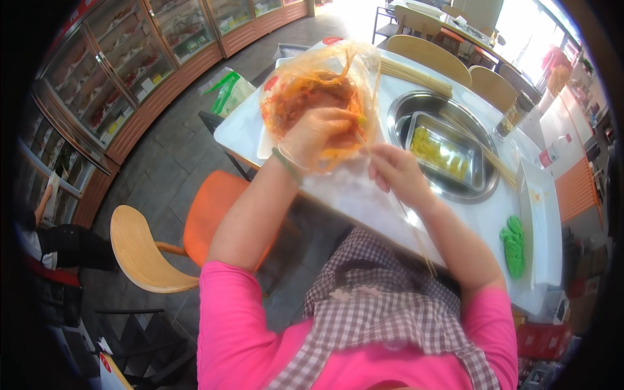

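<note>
My left hand (320, 134) is closed in a pinch over an open clear plastic bag (369, 62) of red-orange, sauce-coated food (305, 97). At its fingertips shows a small yellow-green food piece (362, 120). My right hand (398, 172) grips thin bamboo skewers (419, 240); their tips reach toward the left fingertips and their long ends slant down past the table edge. Close to the right hand, a metal tray (479, 170) with yellow-green pieces (432, 149) sits in a round steel pan (394, 117). What the left palm covers is hidden.
More bamboo skewers (416, 77) lie behind the pan, and others (497, 162) cross its right side. A white rectangular tray (545, 227) and a crumpled green cloth-like thing (513, 247) are at the right. An orange chair (211, 214) stands left of the white table (344, 201).
</note>
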Tool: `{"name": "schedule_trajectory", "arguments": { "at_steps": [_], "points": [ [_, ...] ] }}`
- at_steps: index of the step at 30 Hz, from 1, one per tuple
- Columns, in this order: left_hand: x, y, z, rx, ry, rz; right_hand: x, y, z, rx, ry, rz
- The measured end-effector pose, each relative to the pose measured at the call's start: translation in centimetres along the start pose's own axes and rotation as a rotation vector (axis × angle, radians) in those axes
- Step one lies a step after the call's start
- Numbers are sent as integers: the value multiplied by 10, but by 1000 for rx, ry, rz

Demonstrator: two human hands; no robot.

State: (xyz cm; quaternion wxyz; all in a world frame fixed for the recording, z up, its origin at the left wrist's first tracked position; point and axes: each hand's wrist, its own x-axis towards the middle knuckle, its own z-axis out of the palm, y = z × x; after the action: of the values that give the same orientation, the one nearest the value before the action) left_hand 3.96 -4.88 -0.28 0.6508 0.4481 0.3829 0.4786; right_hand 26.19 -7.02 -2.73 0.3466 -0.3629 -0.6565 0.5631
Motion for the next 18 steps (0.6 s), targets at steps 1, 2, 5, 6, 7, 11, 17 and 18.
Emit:
{"name": "schedule_trajectory", "arguments": {
  "at_steps": [1,2,5,6,7,11,17,18],
  "points": [
    [0,-1,0,11,-3,7,0,0,0,2,1,3],
    [1,-2,0,21,-5,13,0,0,0,8,-1,-4],
    [3,-4,-1,22,-5,18,0,1,0,33,-2,-13],
    [2,-4,1,22,-3,26,1,2,-1,46,1,-9],
    [1,-3,3,23,-2,35,1,2,-1,59,5,-5],
    [1,-9,4,27,-20,125,2,2,2,143,42,25],
    [-1,-18,15,-7,54,201,2,-1,7,253,84,57],
    [0,-20,15,22,69,230,2,1,8,273,85,58]
  ]
}}
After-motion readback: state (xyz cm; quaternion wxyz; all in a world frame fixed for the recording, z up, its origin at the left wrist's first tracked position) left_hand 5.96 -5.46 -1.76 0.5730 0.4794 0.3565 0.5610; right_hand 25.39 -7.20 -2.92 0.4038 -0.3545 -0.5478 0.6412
